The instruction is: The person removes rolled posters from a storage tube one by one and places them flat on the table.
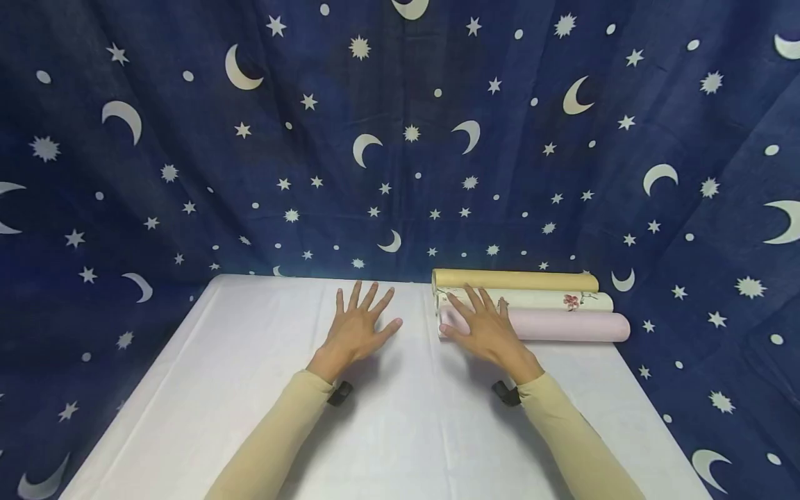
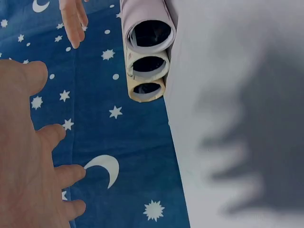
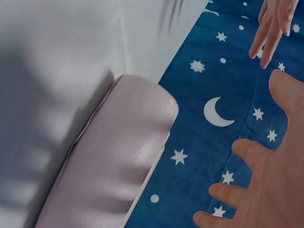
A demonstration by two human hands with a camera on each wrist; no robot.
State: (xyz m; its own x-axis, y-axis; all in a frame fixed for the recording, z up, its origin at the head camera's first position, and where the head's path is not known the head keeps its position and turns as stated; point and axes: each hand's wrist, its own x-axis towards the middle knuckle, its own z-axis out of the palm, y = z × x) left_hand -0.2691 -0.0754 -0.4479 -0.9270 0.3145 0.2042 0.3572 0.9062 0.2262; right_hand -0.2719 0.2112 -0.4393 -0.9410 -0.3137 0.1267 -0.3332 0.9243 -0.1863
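Observation:
Fingers spread, my left hand (image 1: 355,330) hovers over the white table with its shadow beneath. My right hand (image 1: 490,333), also spread, overlaps the left ends of three rolls in the head view and holds nothing. Nearest is a pink roll (image 1: 569,326), then a white roll with a red flower print (image 1: 544,300), and a yellow roll (image 1: 519,279) at the back. They lie side by side. The left wrist view shows the hollow ends of the pink roll (image 2: 147,35), the white roll (image 2: 149,65) and the yellow roll (image 2: 148,90). In the right wrist view, finger shadows fall across the pink roll (image 3: 114,147).
A white cloth (image 1: 206,389) with fold lines covers the table. Behind and on both sides hangs a dark blue curtain (image 1: 337,173) printed with moons and stars. A dark strap-like piece (image 1: 340,394) shows under the left wrist, another (image 1: 506,394) under the right.

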